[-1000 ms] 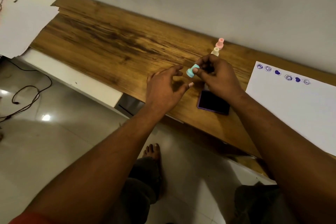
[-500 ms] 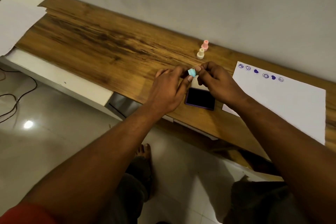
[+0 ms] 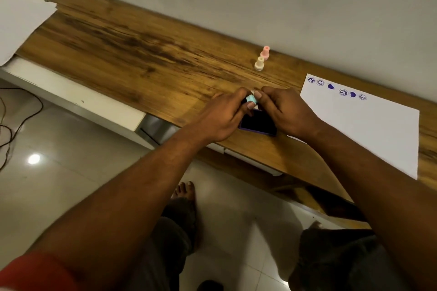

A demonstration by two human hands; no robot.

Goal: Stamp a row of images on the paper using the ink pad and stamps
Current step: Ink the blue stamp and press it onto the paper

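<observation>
A small light-blue stamp (image 3: 251,99) is pinched between the fingertips of my left hand (image 3: 222,117) and my right hand (image 3: 285,112), just above the far edge of the purple ink pad (image 3: 259,123), whose dark surface faces up. The white paper (image 3: 369,130) lies to the right on the wooden table (image 3: 142,54). Along its far edge runs a row of several purple stamped images (image 3: 338,89), faces and hearts. A cream stamp (image 3: 259,63) and a pink stamp (image 3: 266,52) stand upright near the wall.
Another white sheet (image 3: 21,16) lies on a white surface at the far left. Black cables (image 3: 9,125) trail over the tiled floor. My legs and bare foot (image 3: 184,192) are below the table's front edge.
My hands have come together on the blue stamp, which only the right hand held a second ago. The view has shifted, so the paper and pad appear further left.
</observation>
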